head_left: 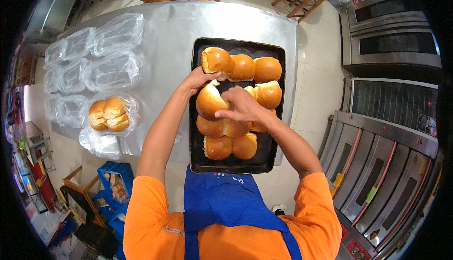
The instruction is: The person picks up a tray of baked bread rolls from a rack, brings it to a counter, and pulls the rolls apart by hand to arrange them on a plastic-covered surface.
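- Evidently, the work centres on golden buns on a dark tray [267, 152], which sits on the metal desk [167, 38] directly in front of the person.
- The far row [242, 66] holds three buns side by side; a near pair [244, 146] sits toward the person.
- Between them, one tilted bun [207, 103] shows a pale torn side.
- The left grip [206, 78] is at the gap between the far row and the tilted bun, thumb against bread; its fingers are largely hidden, so I cannot tell how closed it is.
- The right grip [240, 104] touches the tilted bun, thumb across its side; the fingertips go out of sight behind it, so I cannot tell whether they clamp.
- These buns look light, soft and springy; the glossy crust probably wrinkles or dents under a hard pinch.
- The torn crumb seems the weakest part, so a broad hold low on the sides, with fingers beneath, should suit better than fingertips on top.
- Left of the tray lie clear bags [113, 73], one holding bagged buns [108, 113].
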Demonstrator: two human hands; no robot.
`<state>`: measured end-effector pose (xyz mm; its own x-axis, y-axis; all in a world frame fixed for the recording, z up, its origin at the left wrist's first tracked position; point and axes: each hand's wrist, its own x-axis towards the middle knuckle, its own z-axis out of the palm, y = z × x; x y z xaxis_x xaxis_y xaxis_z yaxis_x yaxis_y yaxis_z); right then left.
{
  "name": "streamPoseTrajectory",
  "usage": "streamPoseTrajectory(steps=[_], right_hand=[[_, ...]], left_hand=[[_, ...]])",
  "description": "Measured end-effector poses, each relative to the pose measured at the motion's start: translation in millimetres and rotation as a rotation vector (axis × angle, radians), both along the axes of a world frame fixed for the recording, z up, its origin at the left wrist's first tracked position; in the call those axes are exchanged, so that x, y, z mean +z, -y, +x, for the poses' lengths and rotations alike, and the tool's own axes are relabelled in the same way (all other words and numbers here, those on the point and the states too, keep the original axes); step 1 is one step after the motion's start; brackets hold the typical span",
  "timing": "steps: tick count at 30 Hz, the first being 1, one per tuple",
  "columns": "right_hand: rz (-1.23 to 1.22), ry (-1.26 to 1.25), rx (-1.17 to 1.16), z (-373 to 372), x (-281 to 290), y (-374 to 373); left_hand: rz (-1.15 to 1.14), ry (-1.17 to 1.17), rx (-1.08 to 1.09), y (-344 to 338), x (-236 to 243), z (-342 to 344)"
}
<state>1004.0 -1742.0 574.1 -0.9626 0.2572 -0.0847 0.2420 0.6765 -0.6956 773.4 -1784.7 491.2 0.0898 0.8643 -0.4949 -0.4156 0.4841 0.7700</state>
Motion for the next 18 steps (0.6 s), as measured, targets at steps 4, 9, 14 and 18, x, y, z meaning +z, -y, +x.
streamPoseTrajectory(steps=[4, 9, 14, 18], right_hand=[[-0.016, -0.164, -0.018, 26.3, 19.4, 12.4], [0.237, -0.342, -0.348, 58.5, 12.4, 20.3], [0.091, -0.015, -1.096, 115.5, -26.4, 21.8], [0.196, 0.242, -1.078, 131.8, -64.5, 32.7]], left_hand=[[-0.171, -0.058, 0.039, 10.7, -6.4, 2.1], [-0.331, 0.409, -0.032, 44.1, -3.7, 3.7], [-0.235, 0.647, 0.14, 99.2, -2.4, 7.5], [-0.024, 0.594, 0.255, 139.1, -6.5, 30.2]])
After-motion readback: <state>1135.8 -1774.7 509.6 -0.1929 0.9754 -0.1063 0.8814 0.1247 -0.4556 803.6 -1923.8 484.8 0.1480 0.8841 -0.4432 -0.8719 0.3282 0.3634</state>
